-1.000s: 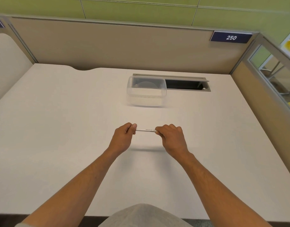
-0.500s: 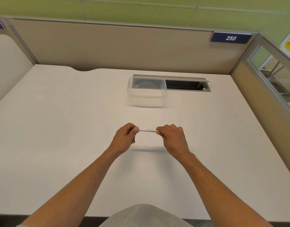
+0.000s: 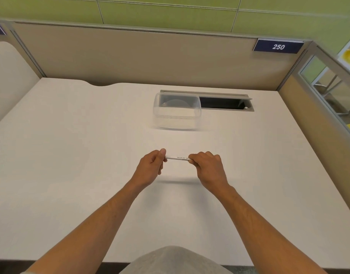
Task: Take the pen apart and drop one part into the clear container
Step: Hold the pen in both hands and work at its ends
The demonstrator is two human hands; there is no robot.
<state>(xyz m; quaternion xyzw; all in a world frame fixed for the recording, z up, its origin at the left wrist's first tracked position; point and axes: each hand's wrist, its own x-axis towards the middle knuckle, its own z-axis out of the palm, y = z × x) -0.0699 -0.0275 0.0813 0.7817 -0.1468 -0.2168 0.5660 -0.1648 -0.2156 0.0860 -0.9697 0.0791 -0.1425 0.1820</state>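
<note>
Both hands hold a white pen level above the tabletop.

The left hand [image 3: 150,167] pinches one end of the pen [image 3: 177,158] and the right hand [image 3: 208,168] grips the other, the barrel lying crosswise between them with small dark print along it; the pen looks to be in one piece; its shadow falls on the white tabletop [image 3: 71,155] below; the clear container [image 3: 177,113] stands open farther back, well apart from the hands, just beside a grey cable slot [image 3: 227,103].

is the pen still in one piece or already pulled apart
In one piece: the pen spans unbroken between the left hand and right hand, each gripping an end.
</note>
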